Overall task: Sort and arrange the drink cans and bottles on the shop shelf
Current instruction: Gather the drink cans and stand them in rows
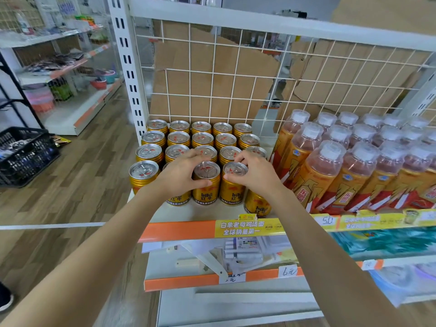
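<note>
Here, in the head view, a white shop shelf [188, 214] with an orange price strip [177, 231] along its front edge carries a block of gold Red Bull cans [201, 138] on its left part, standing upright in close rows against a white wire grid [212, 79]. Just beside them on the right stand orange-labelled bottles [330, 171] with white caps, also packed in rows. Both arms reach in from below to the front row of the block. The left hand [179, 175] is curled round the middle can [207, 169], thumb on its near side and fingers over its far rim. The right hand [258, 172] pinches the neighbouring can [233, 192] at its top, thumb on the near edge of the lid and fingertips on the far edge. These two tins stand upright and touch each other. One more can, the forward can [256, 206], sits nearer the shelf edge than the rest, under the right wrist. Flattened cardboard [188, 62] leans behind the grid. A lower shelf [188, 258] holds small white packets and handwritten price tags. On the wooden floor, well off to the left, sits a black plastic basket [23, 154].
</note>
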